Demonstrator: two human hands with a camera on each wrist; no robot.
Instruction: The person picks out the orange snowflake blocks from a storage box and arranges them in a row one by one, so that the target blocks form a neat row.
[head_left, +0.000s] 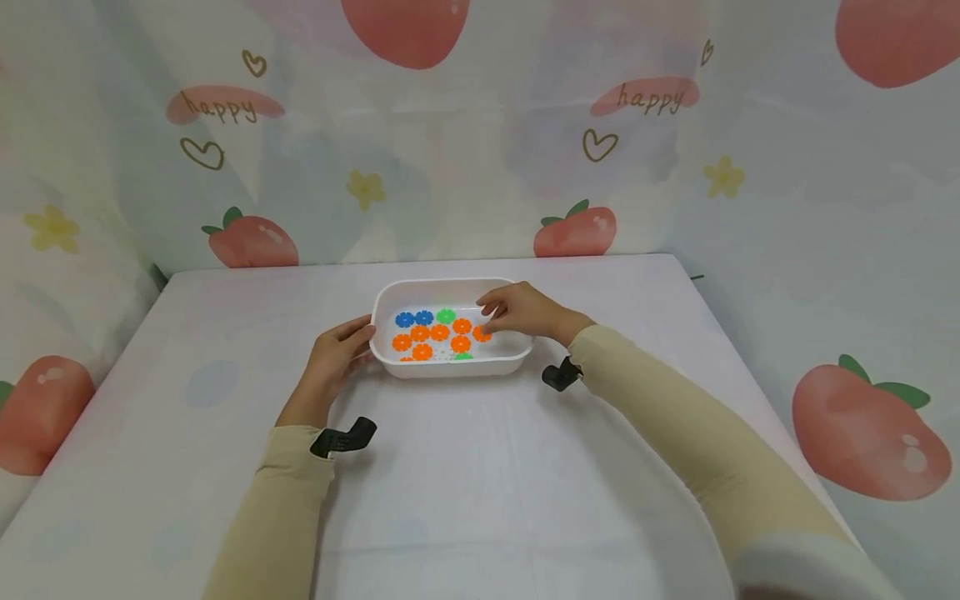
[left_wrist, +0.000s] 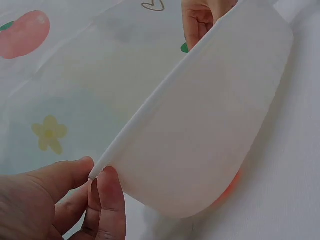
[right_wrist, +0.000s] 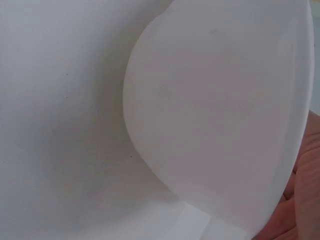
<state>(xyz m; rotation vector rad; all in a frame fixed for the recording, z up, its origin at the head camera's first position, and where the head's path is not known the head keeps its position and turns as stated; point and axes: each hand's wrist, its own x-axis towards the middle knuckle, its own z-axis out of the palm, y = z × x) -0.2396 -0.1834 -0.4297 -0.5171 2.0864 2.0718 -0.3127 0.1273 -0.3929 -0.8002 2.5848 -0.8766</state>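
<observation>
A white plastic tray (head_left: 405, 367) with rounded corners holds several flower-shaped snowflake discs: orange (head_left: 439, 332), blue (head_left: 405, 319) and green (head_left: 446, 316). At its left end my left hand (head_left: 337, 354) pinches the rim, thumb on one side and fingers on the other, as the left wrist view shows. My right hand (head_left: 528, 310) reaches over the right end with fingers bent and spread apart. Its lower fingertip is right at an orange disc (head_left: 481, 334). In the right wrist view the tray wall (right_wrist: 210, 110) hides the fingertips.
The tray stands toward the back of a table under a white cloth (head_left: 450, 483). A fabric backdrop (head_left: 457, 167) with printed fruit, flowers and hearts rises behind and at both sides. Black wrist mounts (head_left: 343, 437) sit on both sleeves.
</observation>
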